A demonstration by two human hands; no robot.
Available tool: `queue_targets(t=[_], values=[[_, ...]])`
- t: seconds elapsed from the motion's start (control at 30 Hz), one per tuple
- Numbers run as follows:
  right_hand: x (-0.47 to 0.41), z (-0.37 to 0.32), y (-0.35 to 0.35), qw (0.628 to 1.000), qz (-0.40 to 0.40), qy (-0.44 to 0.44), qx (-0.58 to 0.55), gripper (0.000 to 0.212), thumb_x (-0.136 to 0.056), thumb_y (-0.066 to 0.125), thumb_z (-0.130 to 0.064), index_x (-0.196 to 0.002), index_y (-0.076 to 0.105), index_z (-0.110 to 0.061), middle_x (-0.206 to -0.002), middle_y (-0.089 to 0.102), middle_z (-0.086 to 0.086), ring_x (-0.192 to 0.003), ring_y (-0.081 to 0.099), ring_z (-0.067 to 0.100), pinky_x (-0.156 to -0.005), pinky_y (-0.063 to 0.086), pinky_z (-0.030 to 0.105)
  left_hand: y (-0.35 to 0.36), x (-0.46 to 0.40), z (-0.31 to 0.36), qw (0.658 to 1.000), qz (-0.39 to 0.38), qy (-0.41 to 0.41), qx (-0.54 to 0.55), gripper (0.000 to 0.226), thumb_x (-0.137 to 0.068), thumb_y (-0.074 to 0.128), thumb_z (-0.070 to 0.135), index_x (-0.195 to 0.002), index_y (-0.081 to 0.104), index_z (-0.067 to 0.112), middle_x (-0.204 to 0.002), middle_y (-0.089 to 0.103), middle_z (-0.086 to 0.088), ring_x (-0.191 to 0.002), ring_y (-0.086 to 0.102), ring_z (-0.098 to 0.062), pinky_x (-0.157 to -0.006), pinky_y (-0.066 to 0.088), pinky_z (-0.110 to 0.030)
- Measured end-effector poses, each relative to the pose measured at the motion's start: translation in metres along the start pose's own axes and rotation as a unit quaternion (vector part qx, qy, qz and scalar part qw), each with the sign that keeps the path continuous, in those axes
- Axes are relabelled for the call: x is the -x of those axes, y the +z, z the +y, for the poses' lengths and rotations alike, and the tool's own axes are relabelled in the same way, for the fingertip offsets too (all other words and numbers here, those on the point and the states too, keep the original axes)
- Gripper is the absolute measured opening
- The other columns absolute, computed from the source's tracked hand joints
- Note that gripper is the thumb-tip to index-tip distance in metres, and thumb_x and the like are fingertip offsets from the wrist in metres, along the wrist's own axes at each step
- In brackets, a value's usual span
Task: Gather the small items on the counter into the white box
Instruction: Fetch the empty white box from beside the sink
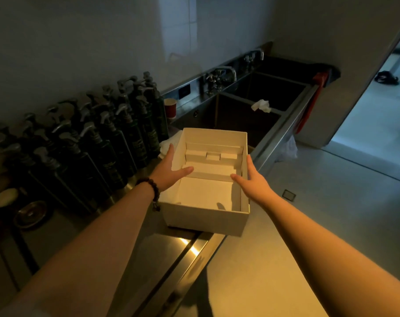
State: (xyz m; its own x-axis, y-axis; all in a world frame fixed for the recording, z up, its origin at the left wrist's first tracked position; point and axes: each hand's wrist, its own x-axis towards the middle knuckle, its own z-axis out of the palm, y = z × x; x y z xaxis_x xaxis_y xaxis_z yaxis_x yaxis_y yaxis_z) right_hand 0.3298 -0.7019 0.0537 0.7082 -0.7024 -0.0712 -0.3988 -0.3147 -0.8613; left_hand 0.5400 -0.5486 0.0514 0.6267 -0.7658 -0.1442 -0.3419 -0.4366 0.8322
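Observation:
The white box sits open-topped near the front edge of the steel counter, with folded cardboard inserts inside and nothing else in it that I can see. My left hand grips its left wall, thumb inside and fingers outside. On the opposite wall my right hand holds the same way, thumb over the rim. A bead bracelet circles my left wrist. Small round items, a pale lid and a dark dish, lie on the counter far left.
Several dark pump bottles stand in rows along the wall at left. A red paper cup and crumpled white cloth sit behind the box. Beyond are steel sinks with taps and a white rag. Open floor lies to the right.

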Motion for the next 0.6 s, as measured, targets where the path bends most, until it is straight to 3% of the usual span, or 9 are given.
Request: queue_targets(t=[0.1, 0.2, 0.27, 0.33, 0.4, 0.5, 0.6], values=[[-0.016, 0.005, -0.001, 0.997, -0.016, 0.046, -0.052, 0.081, -0.093, 0.054, -0.033, -0.148, -0.006, -0.035, -0.156, 0.022, 0.004, -0.138, 0.031, 0.031, -0.111, 0.026, 0.052, 0.003, -0.014, -0.006, 0.999, -0.009, -0.028, 0.014, 0.106, -0.076, 0.07, 0.047, -0.145, -0.01, 0.033, -0.137, 0.028, 0.011, -0.115, 0.035, -0.01, -0.091, 0.033, -0.031], [-0.024, 0.006, 0.003, 0.993, -0.025, 0.041, -0.109, 0.076, -0.094, 0.051, -0.03, -0.148, -0.002, -0.037, -0.157, 0.019, 0.003, -0.139, 0.027, 0.032, -0.113, 0.023, 0.057, 0.005, -0.022, -0.013, 0.998, -0.015, -0.026, 0.053, 0.09, -0.079, 0.068, 0.043, -0.143, 0.005, 0.044, -0.121, 0.032, 0.024, -0.105, 0.044, -0.003, -0.085, 0.038, -0.026], [-0.027, 0.005, 0.006, 0.988, -0.029, 0.044, -0.142, 0.075, -0.095, 0.051, -0.029, -0.147, -0.002, -0.04, -0.157, 0.015, 0.002, -0.14, 0.024, 0.031, -0.114, 0.02, 0.057, 0.005, -0.024, -0.013, 0.993, -0.028, -0.026, 0.112, 0.068, -0.081, 0.068, 0.036, -0.128, 0.024, 0.059, -0.112, 0.045, 0.028, -0.096, 0.056, 0.004, -0.069, 0.047, -0.018], [-0.028, 0.005, 0.009, 0.983, -0.034, 0.054, -0.17, 0.077, -0.094, 0.052, -0.029, -0.146, -0.002, -0.042, -0.157, 0.016, 0.003, -0.14, 0.024, 0.032, -0.113, 0.02, 0.058, 0.006, -0.024, -0.014, 0.987, -0.043, -0.031, 0.153, 0.059, -0.083, 0.067, 0.031, -0.11, 0.03, 0.068, -0.104, 0.052, 0.029, -0.088, 0.059, 0.011, -0.059, 0.049, -0.012], [-0.029, 0.002, 0.011, 0.981, -0.034, 0.057, -0.182, 0.078, -0.093, 0.053, -0.03, -0.145, -0.002, -0.045, -0.156, 0.017, 0.003, -0.139, 0.025, 0.032, -0.113, 0.021, 0.058, 0.006, -0.021, -0.013, 0.985, -0.045, -0.026, 0.166, 0.06, -0.082, 0.068, 0.03, -0.114, 0.031, 0.066, -0.103, 0.056, 0.03, -0.091, 0.059, 0.011, -0.064, 0.05, -0.012], [-0.033, -0.007, 0.011, 0.982, -0.038, 0.041, -0.178, 0.079, -0.091, 0.055, -0.03, -0.143, 0.0, -0.05, -0.156, 0.017, 0.001, -0.139, 0.025, 0.031, -0.11, 0.021, 0.055, 0.002, -0.015, -0.012, 0.982, -0.022, -0.021, 0.186, 0.079, -0.081, 0.07, 0.027, -0.142, 0.022, 0.043, -0.125, 0.054, 0.011, -0.113, 0.054, -0.01, -0.09, 0.048, -0.036], [-0.038, -0.02, 0.016, 0.983, -0.055, 0.007, -0.173, 0.079, -0.09, 0.056, -0.029, -0.142, 0.001, -0.052, -0.155, 0.021, -0.002, -0.135, 0.027, 0.024, -0.108, 0.024, 0.051, -0.008, -0.003, -0.013, 0.981, 0.013, -0.011, 0.195, 0.081, -0.082, 0.069, 0.023, -0.144, 0.02, 0.038, -0.132, 0.051, 0.006, -0.116, 0.052, -0.011, -0.096, 0.045, -0.042]])
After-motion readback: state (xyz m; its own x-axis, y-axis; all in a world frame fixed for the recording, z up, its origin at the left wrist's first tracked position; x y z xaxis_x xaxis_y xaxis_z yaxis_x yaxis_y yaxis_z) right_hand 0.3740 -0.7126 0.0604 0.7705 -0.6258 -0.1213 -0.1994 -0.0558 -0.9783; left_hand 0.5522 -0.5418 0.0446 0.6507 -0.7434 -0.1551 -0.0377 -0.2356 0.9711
